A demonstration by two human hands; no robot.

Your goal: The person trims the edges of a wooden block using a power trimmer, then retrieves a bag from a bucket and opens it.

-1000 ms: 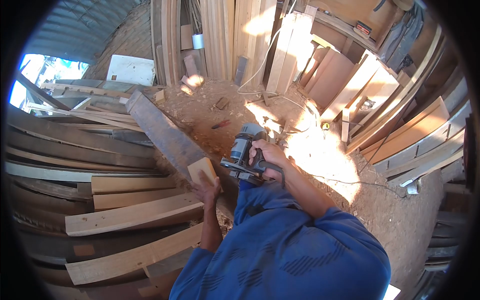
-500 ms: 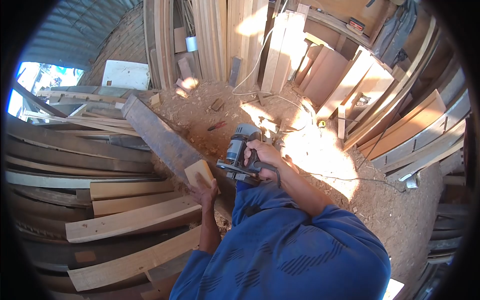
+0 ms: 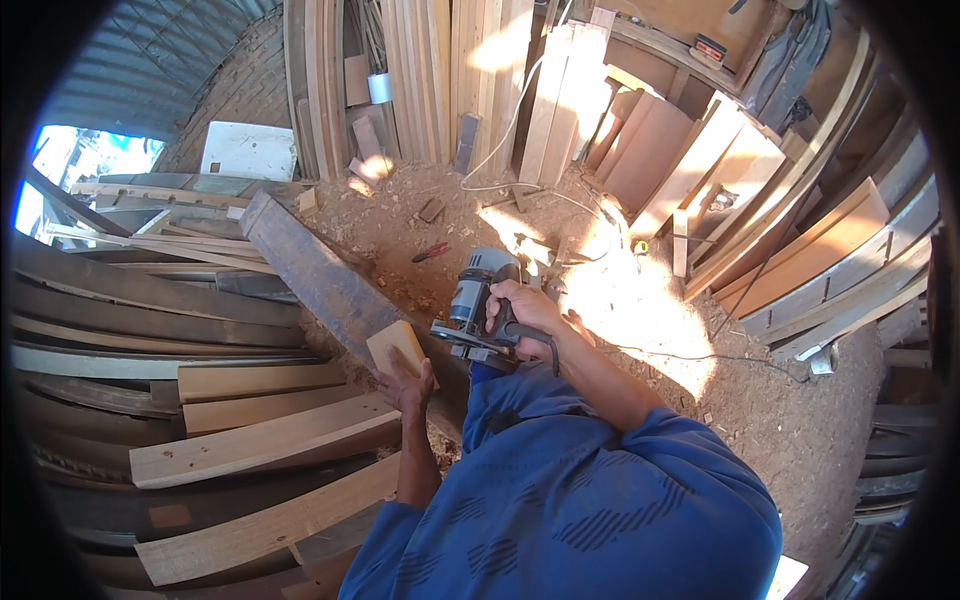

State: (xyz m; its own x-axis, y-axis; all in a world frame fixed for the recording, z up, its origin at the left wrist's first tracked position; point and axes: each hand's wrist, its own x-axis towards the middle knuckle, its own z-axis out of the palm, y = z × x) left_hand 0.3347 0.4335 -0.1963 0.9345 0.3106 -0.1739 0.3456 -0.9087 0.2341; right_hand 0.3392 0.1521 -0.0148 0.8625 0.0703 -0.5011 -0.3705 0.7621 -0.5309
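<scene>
Right hand: wrapped around the dark-handled router, which has a grey cylindrical housing and flat base. Left hand: gripping the pale, rectangular wood block over the weathered plank, just beside the router; block-to-plank contact indeterminable.

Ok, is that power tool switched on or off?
Cannot tell: the right hand grips the power tool, but no switch or spinning bit can be made out.

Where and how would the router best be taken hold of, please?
The router is probably best gripped by its dark handle, from the right, as the right hand does: the handle juts out that side, above the flat base.
</scene>
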